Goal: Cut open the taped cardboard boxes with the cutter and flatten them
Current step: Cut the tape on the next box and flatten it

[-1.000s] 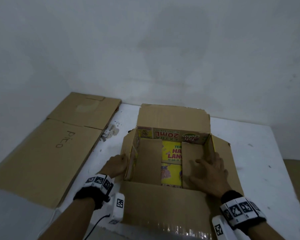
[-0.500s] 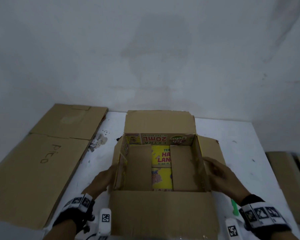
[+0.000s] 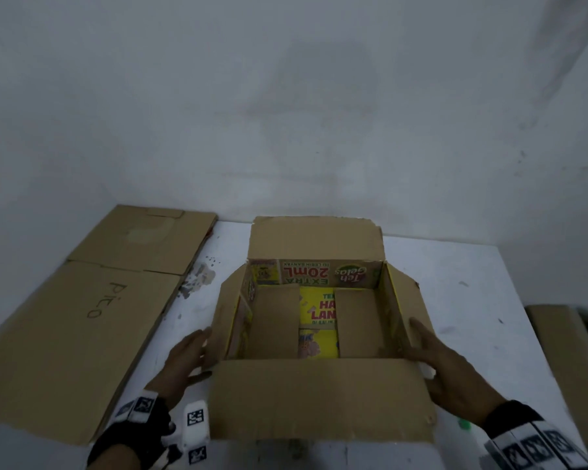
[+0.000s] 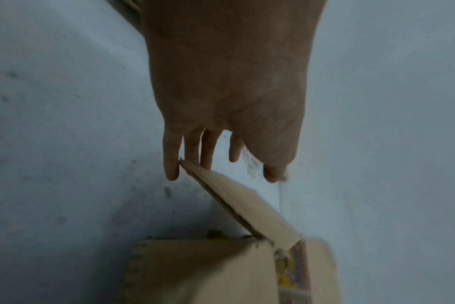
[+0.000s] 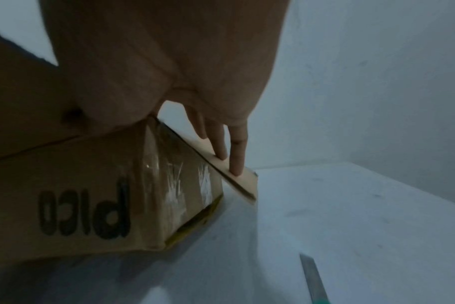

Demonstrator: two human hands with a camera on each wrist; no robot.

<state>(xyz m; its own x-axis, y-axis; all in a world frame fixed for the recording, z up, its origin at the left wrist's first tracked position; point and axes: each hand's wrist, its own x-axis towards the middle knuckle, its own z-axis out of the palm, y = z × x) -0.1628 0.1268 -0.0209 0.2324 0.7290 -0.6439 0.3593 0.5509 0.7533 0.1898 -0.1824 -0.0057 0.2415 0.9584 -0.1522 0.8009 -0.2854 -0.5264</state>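
Box of brown cardboard sits open at the centre of the white tabletop, its four top flaps folded outward and printed yellow panels showing on its floor between two inner flaps. The left hand, at about 8 o'clock from the box's centre, has its fingers straight and loosely spread, touching the edge of the left side flap; it grips nothing. The right hand, at about 4 o'clock, lies with straight fingers resting flat on the right side flap, which slopes down and away from the box wall; the heel of the palm sits at the box's near right corner. Clear tape glints on that side of the box. The cutter, with a grey blade and a green handle, lies on the tabletop near the right wrist, apart from the box. Flattened cardboard lies at 9 o'clock, overlapping the tabletop's left edge. More cardboard lies at 3 o'clock, beyond the tabletop's right edge.
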